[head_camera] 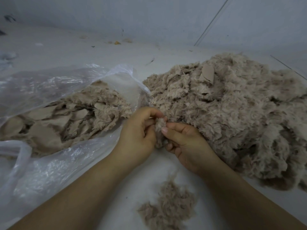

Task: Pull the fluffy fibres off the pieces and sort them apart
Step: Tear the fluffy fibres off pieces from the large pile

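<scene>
Mid-pluck: both hands on one fluffy piece (160, 128), held betw them just above the floor.
L hand (139, 130) grips it, R hand (184, 143) pinches fibres; next, prob tug apart, drop onto fluff pile (167, 206) below wrists. Unsorted heap (232, 113) crowds R, bag (49, 105) L; open floor (99, 52) beyond.

The big heap of fabric pieces (232, 113) is beige plush cloth, shaggy and matt on its pile side, with smooth flat backing showing where a piece turns over. The piece in hand (160, 130) is the same fuzzy cloth. The bag (54, 171) is thin clear plastic, crinkled and glossy with white glints; the pieces inside it (58, 120) show mostly smooth matt backing. The loose fibre tuft pile (167, 208) looks wispy and soft. The floor (83, 52) is pale, smooth and dull.
</scene>
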`<state>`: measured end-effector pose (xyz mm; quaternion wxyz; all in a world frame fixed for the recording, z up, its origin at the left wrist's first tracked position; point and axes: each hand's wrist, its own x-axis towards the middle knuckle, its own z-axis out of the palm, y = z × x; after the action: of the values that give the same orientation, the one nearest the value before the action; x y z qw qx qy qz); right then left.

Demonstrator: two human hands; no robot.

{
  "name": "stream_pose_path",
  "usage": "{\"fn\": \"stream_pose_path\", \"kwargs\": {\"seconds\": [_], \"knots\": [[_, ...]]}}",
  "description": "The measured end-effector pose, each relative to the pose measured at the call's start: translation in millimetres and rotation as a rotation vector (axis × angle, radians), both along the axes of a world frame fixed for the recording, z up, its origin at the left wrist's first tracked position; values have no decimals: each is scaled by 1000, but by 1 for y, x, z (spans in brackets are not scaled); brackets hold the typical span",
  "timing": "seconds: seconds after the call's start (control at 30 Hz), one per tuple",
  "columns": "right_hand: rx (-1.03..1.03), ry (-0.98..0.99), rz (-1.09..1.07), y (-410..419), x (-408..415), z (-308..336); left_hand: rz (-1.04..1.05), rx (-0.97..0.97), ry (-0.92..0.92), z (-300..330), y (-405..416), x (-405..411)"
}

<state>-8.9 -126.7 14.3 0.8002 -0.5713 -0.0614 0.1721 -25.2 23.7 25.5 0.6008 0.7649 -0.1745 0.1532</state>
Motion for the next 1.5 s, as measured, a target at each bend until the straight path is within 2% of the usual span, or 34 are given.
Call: {"fn": "stream_pose_path", "kwargs": {"seconds": [0.33,0.67,0.8,1.03,1.13,1.27,1.37,1.43,1.5], "knots": [[-19,10,-61,0,-1,0,-29,-54,40,0,-2,-2],[23,-11,-50,2,-4,4,131,96,9,-8,8,11],[7,4,-73,2,-3,3,130,54,78,-12,7,17],[-17,-5,-95,0,-1,-1,237,223,-7,-16,13,23],[-10,-2,-119,2,-1,-1,244,194,54,-10,15,23],[49,19,-123,3,-1,-1,311,333,-177,-4,11,14],[19,0,-81,1,-2,-2,395,357,-108,1,8,6],[-17,-23,-87,0,-2,-2,338,316,-8,3,3,2],[-22,-24,-100,0,-2,-2,271,192,107,4,-2,1]]}}
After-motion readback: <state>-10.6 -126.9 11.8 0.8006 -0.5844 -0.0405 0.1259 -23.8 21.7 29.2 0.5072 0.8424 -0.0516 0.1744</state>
